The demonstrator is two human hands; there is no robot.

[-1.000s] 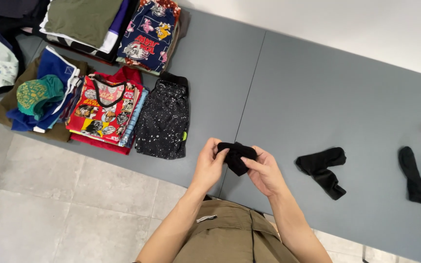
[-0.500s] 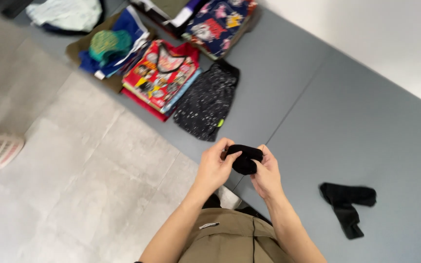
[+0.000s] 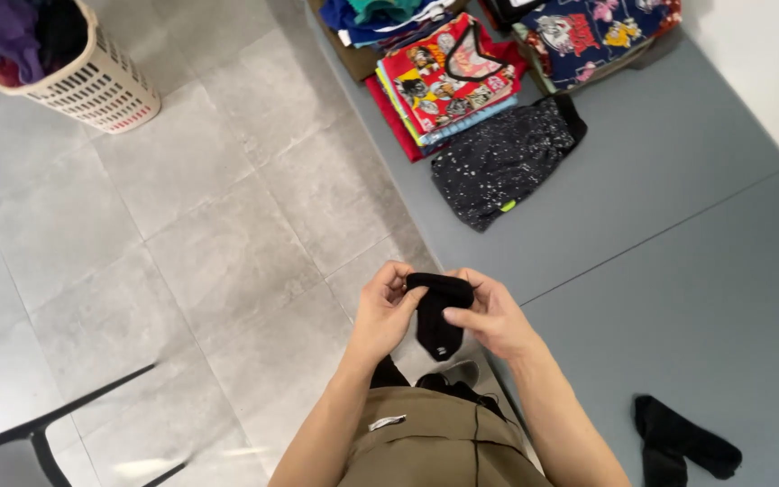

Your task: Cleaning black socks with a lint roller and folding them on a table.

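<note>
Both hands grip one black sock [image 3: 437,316] at centre frame, just above our waist: left hand [image 3: 387,311] pinches its upper left edge with fingers closed, right hand [image 3: 490,316] clamps the upper right with the thumb laid across the fabric. We note the sock hangs between the two grips, long axis running down the frame, toe end free and pointing toward us. Neither hand is clearly nearer; they share it evenly. Lower right, a second black sock [image 3: 678,442] lies on the grey table [image 3: 678,271], its bottom cut off by the frame edge. Farther up, a speckled dark garment [image 3: 502,162] and a red printed pile [image 3: 448,77] rest on the table. Upper left, a basket [image 3: 92,86] stands on the tiled floor [image 3: 182,271]. Whether the held sock is single or doubled we cannot tell.
</note>
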